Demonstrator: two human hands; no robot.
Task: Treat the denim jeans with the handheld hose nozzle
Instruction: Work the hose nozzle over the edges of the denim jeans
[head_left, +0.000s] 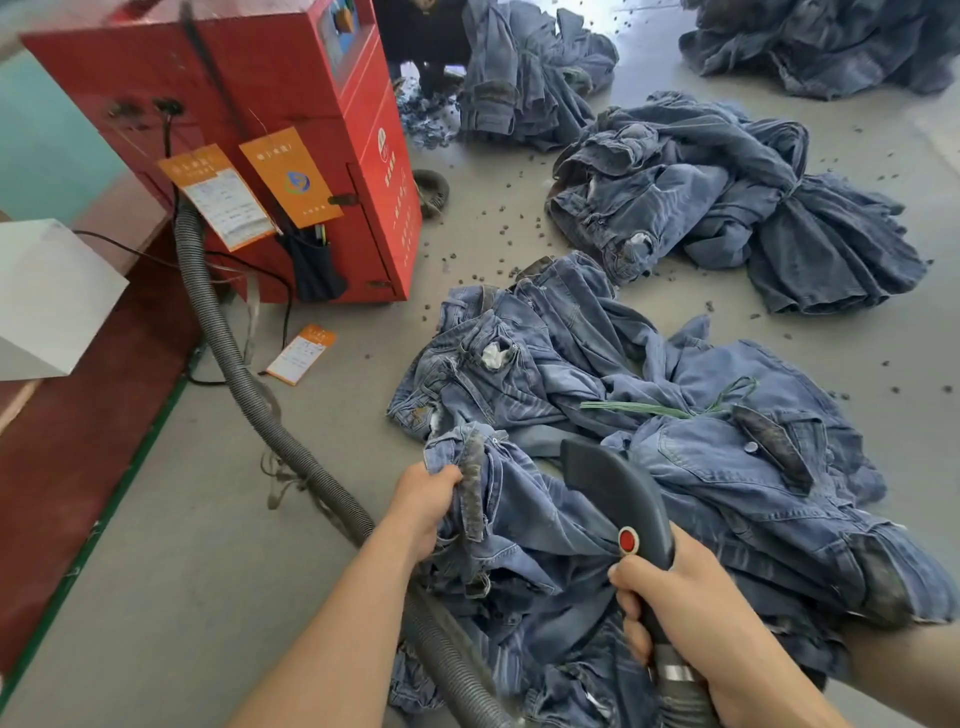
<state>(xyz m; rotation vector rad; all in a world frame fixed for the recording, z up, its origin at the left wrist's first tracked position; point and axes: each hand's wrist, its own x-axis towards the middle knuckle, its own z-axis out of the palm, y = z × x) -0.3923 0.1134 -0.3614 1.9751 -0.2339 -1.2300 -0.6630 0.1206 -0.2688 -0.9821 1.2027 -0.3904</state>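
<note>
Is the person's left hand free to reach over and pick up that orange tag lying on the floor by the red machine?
Probably not right now: the left hand grips a jeans waistband, so it is occupied. The orange tag lies uncovered beyond the grey hose.

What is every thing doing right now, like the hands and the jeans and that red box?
Left hand: gripping jeans waistband, lifting it.
Right hand: wrapped round nozzle handle.
Nozzle: pointed down at jeans.
Jeans: crumpled in a heap on floor.
Hose: lying on floor.
Red box: door closed.
</note>
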